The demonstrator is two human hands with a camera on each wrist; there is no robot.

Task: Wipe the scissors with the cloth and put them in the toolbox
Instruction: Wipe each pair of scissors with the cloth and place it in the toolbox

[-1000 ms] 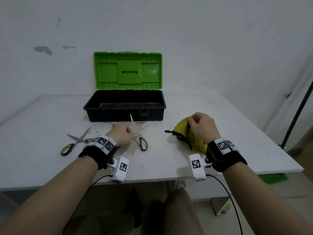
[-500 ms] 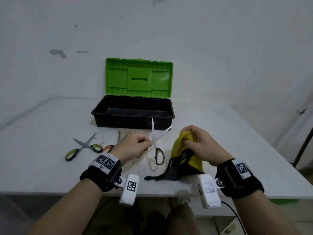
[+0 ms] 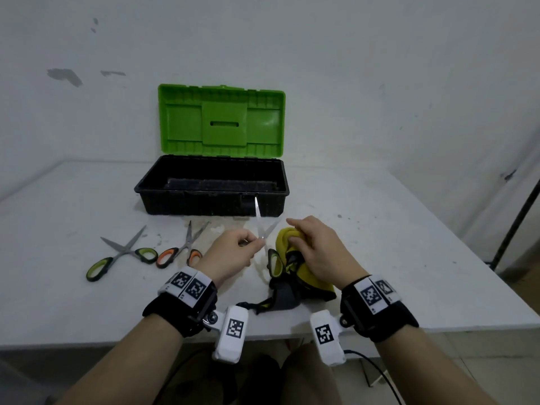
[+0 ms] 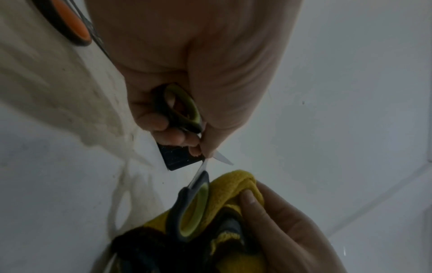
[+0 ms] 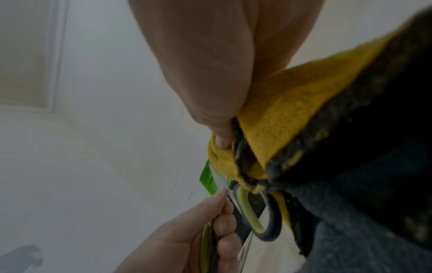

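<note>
moved since earlier: both hands have drawn together over the near middle of the table (image 3: 380, 229), bringing the cloth up against the lifted scissors.
left hand: the left hand (image 3: 230, 252) has its fingers curled round one green loop handle of the held scissors (image 3: 261, 226) near the pivot, blades spread apart and pointing up toward the box.
right hand: the right hand (image 3: 318, 249) is bunched on the yellow and dark grey cloth (image 3: 295, 258), thumb pressing a fold; its tail drapes down to the table.
contact: in the left wrist view the free handle (image 4: 191, 208) lies against the cloth; whether the cloth touches the blades yet, cannot tell.
toolbox: the toolbox (image 3: 211, 197), black with its green lid (image 3: 221, 121) standing open, sits just behind the hands and looks to hold no scissors.
waiting: the green-handled pair (image 3: 122, 254) and the orange-handled pair (image 3: 182, 249) lie flat on the table to the left.
step in hand: by my reading, the start of wiping the first pair.
next move: likely calls for wrapping the fold over one open blade and drawing it from pivot to tip, keeping fingers off the edge, then lowering the pair into the box.
</note>
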